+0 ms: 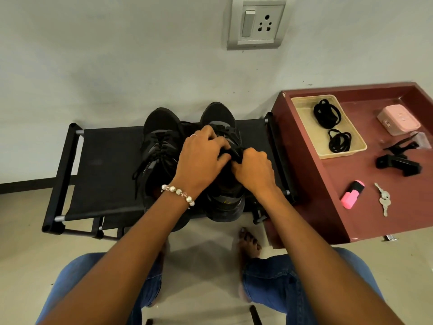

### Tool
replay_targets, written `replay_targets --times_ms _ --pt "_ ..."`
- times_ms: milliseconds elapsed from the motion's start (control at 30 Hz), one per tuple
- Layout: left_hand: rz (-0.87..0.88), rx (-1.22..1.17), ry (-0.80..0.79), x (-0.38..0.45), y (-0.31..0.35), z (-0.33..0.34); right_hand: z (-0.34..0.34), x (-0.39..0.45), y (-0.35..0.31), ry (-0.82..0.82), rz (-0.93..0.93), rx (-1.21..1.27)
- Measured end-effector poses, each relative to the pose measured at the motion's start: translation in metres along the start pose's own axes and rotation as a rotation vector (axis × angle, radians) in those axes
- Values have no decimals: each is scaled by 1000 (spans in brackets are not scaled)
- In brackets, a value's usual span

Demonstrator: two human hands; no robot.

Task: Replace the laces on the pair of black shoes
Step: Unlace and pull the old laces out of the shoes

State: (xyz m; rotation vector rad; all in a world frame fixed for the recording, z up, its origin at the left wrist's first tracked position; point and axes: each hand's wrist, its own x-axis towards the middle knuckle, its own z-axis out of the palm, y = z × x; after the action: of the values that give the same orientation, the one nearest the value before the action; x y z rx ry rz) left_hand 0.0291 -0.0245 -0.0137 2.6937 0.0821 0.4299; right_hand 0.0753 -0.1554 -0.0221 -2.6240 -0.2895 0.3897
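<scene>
Both hands meet over the right shoe (225, 184) on the rack (105, 165): left hand (202, 158) and right hand (254, 168) each pinch its black lace (236, 153). The left shoe (159, 146) sits just beside.

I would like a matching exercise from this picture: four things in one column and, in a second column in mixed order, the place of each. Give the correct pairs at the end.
Things
1. pair of black shoes
2. coiled black laces
3. pink highlighter
4. wall socket

Places
A. inside the cream tray
B. on the wall above the bench
C. on the black bench, under the hands
D. on the red table, beside the keys

Pairs: 1-C, 2-A, 3-D, 4-B
</scene>
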Motion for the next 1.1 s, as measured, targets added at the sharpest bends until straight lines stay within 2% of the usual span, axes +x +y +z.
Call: replay_targets --times_ms 167,233,267,333,400,467,533,600,633,667,733,833,900,967,1100 --pt "76 234 120 -2 -1 9 0 1 0 -17 2 13" --pt "41 280 91 -2 2 10 -1 0 0 -16 0 14" --pt "-17 224 37 -1 2 9 -1 0 0 -16 0 13" --pt "-175 -48 -57 2 1 6 -2 0 0 -20 7 8" --pt "-354 -491 -89 6 3 -4 -3 0 -1 -30 9 1" --pt "-505 -1042 -22 9 9 -16 -4 0 -1 -39 12 -1" --pt "-559 -1539 82 14 13 -31 -4 0 -1 -47 20 3" --pt "-606 -1821 180 18 9 -42 -4 0 -1 -52 28 3" --pt "-650 -1846 204 20 7 -44 -4 0 -2 -52 31 3" --pt "-685 -1771 211 21 4 -43 -4 0 -2 -50 30 4" --pt "-619 -1377 192 18 2 -36 -4 0 -3 -51 28 3" --pt "-223 -600 95 9 1 -19 -6 -1 -4 -57 25 -12" --pt "-94 -262 -10 5 2 -9 -6 -2 -4 -56 25 -25" --pt "-72 -98 -41 2 4 -3 -7 -2 -5 -59 28 -18" --pt "-10 107 61 -3 9 3 -7 -3 -5 -59 21 -9"
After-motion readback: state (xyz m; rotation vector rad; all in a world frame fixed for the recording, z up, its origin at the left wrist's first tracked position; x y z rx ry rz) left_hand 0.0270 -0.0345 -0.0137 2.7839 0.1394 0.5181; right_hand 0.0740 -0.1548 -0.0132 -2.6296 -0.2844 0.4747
